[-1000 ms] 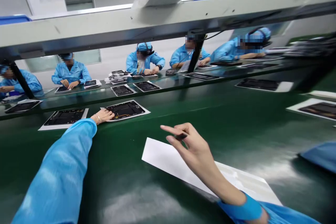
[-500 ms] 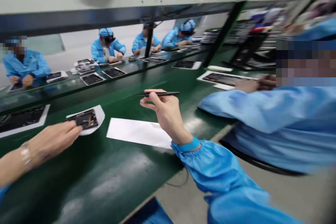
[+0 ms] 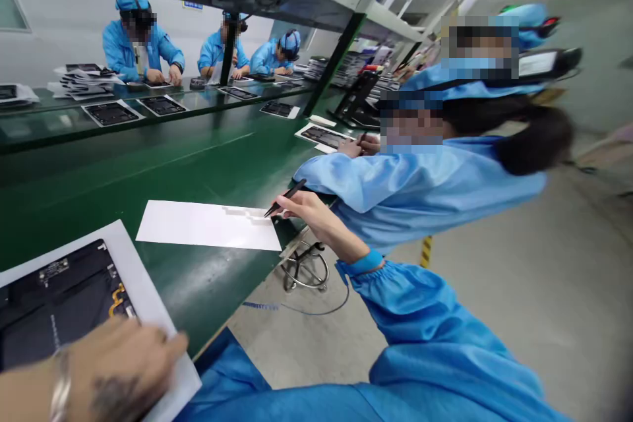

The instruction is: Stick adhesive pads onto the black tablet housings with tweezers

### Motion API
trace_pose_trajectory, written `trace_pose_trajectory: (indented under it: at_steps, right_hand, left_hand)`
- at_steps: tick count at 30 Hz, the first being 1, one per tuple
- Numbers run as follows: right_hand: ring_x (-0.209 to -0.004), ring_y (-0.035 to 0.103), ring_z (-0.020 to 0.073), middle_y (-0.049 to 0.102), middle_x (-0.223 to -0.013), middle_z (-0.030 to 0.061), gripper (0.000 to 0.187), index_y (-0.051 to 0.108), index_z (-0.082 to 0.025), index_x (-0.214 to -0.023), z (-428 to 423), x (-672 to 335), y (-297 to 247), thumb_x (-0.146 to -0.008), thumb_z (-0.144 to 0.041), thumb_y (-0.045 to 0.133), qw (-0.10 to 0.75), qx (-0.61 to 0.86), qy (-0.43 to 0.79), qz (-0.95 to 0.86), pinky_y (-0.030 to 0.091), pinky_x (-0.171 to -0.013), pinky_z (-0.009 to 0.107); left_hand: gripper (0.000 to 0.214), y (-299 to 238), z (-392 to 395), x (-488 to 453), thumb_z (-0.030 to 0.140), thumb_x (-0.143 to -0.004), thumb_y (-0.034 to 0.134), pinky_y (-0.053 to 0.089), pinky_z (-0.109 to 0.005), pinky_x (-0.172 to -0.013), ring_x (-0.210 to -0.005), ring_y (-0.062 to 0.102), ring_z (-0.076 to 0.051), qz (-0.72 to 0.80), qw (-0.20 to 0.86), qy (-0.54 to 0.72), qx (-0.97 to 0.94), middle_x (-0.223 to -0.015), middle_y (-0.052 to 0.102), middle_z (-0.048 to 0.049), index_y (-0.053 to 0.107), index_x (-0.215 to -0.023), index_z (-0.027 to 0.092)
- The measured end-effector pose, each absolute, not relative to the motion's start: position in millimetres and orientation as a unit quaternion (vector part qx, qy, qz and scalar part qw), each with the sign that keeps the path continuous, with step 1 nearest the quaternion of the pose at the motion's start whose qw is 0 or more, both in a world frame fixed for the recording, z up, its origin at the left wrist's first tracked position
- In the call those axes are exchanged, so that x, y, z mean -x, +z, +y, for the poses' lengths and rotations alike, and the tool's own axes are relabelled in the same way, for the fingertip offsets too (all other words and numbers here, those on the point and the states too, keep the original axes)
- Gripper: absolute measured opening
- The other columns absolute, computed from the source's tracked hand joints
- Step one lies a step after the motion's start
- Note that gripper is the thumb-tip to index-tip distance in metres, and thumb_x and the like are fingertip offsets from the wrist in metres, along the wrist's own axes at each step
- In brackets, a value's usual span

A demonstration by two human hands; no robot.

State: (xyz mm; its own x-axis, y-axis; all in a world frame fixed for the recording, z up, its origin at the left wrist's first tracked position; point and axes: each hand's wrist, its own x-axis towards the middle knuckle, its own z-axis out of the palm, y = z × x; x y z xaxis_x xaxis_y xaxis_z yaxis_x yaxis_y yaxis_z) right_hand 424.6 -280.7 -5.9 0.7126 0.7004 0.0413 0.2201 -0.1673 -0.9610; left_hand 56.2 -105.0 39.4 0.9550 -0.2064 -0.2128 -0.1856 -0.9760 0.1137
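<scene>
While the right hand point(image 3: 309, 214) pinches a pair of black tweezers point(image 3: 287, 198), its thumb and fingers point(image 3: 297, 206) clamped around the shank, the head view lies tilted across a long green table point(image 3: 173, 165). The long axis of the tweezers runs diagonally, its lower end angled down and left to the corner of a blank white sheet point(image 3: 202, 224) and its upper end pointing up and right; whether the tip touches the paper cannot be told. At the lower left, the blurred left hand point(image 3: 123, 369), wearing a silver bangle point(image 3: 62, 386), rests with its fingers spread apart on the edge of a white backing sheet point(image 3: 163, 349). On that sheet lies a dark tablet panel point(image 3: 59, 303) with a gold flex strip point(image 3: 117, 300), its long side running up and right. A small label point(image 3: 54, 270) on the panel is too small to read, as is a blue sign point(image 3: 192, 5) on the far wall. Just beside the person, a co-worker's blue sleeve point(image 3: 395, 188) leads to a hand point(image 3: 353, 148) near another panel point(image 3: 324, 136). Below the table edge, a metal ring stand point(image 3: 305, 267) sits on the grey floor point(image 3: 494, 330).
</scene>
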Motion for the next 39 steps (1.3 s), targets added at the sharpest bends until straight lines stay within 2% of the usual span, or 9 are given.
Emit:
trace_pose_trajectory:
  at_steps: [2,4,6,9,14,26,32,35,39]
  right_hand:
    - [-0.075,0.071,0.0218,0.077,-0.075,0.0090,0.049,0.071,-0.017,-0.079,-283,-425,-7,-0.070,-0.065,0.075,0.555,0.738,0.219,-0.316,0.049,-0.065,0.030]
    - [-0.075,0.071,0.0221,0.077,-0.075,0.0088,0.050,0.071,-0.017,-0.079,-282,-425,-7,-0.070,-0.066,0.075,0.550,0.738,0.227,-0.319,0.048,-0.064,0.030]
    - [-0.072,0.070,0.0217,0.077,-0.074,0.0084,0.049,0.070,-0.017,-0.078,-280,-425,-8,-0.069,-0.065,0.076,0.548,0.735,0.231,-0.326,0.047,-0.061,0.030]
    - [-0.068,0.069,0.0213,0.076,-0.072,0.0081,0.048,0.070,-0.018,-0.078,-278,-427,-11,-0.069,-0.065,0.076,0.546,0.732,0.233,-0.335,0.045,-0.057,0.030]
    - [-0.062,0.063,0.0200,0.076,-0.067,0.0071,0.047,0.071,-0.019,-0.076,-275,-430,-16,-0.072,-0.066,0.074,0.530,0.746,0.223,-0.335,0.041,-0.055,0.031]
    - [-0.059,0.055,0.0151,0.075,-0.067,0.0064,0.045,0.073,-0.018,-0.069,-273,-430,-1,-0.073,-0.063,0.073,0.479,0.766,0.246,-0.352,0.040,-0.054,0.028]
    - [-0.060,0.059,0.0156,0.068,-0.063,0.0027,0.047,0.071,-0.018,-0.070,-270,-422,-7,-0.060,-0.062,0.082,0.558,0.743,0.232,-0.288,0.046,-0.060,0.029]
    - [-0.063,0.060,0.0167,0.068,-0.067,0.0039,0.046,0.067,-0.019,-0.068,-272,-413,-4,-0.066,-0.063,0.078,0.579,0.734,0.212,-0.286,0.049,-0.063,0.030]
    - [-0.069,0.061,0.0187,0.066,-0.077,0.0039,0.035,0.067,-0.022,-0.069,-274,-394,13,-0.071,-0.055,0.079,0.660,0.687,0.137,-0.271,0.051,-0.066,0.034]
  left_hand:
    - [0.022,54,-101,-122,0.031,-0.096,0.050,0.057,-0.034,-0.056,-0.066,0.071,-0.022,-0.111,0.007,-0.111,-0.988,-0.091,0.074,-0.0036,0.069,-0.106,0.027]
    - [0.027,52,-98,-185,0.038,-0.097,0.058,0.058,-0.041,-0.086,-0.102,0.070,-0.028,-0.169,-0.006,-0.052,-0.984,-0.116,0.071,-0.0117,0.067,-0.114,0.019]
    - [0.044,36,-93,-235,0.045,-0.097,0.059,0.045,-0.047,-0.108,-0.132,0.052,-0.033,-0.217,0.012,-0.004,-0.976,-0.143,0.056,-0.0153,0.060,-0.132,0.020]
    - [0.053,4,-85,-275,0.051,-0.099,0.054,0.029,-0.053,-0.118,-0.148,0.029,-0.038,-0.223,0.019,-0.025,-0.974,-0.161,0.033,-0.0114,0.049,-0.147,0.028]
    - [0.049,-20,-75,-285,0.054,-0.103,0.039,0.024,-0.052,-0.119,-0.150,0.024,-0.036,-0.226,0.058,-0.037,-0.972,-0.166,0.023,-0.0030,0.041,-0.151,0.042]
    - [0.046,-16,-84,-282,0.049,-0.102,0.040,0.025,-0.053,-0.117,-0.149,0.028,-0.036,-0.204,0.053,-0.032,-0.977,-0.164,0.029,-0.0020,0.044,-0.148,0.045]
    - [0.046,-23,-78,-286,0.049,-0.102,0.040,0.026,-0.055,-0.116,-0.147,0.030,-0.036,-0.217,0.068,-0.008,-0.974,-0.163,0.031,-0.0022,0.046,-0.147,0.045]
    - [0.046,-29,-82,-287,0.048,-0.101,0.041,0.029,-0.053,-0.115,-0.146,0.034,-0.035,-0.217,0.054,-0.001,-0.975,-0.161,0.035,-0.0021,0.045,-0.147,0.045]
    - [0.049,-25,-95,-280,0.050,-0.102,0.042,0.031,-0.050,-0.115,-0.147,0.034,-0.033,-0.218,0.001,0.026,-0.976,-0.160,0.037,-0.0061,0.043,-0.150,0.041]
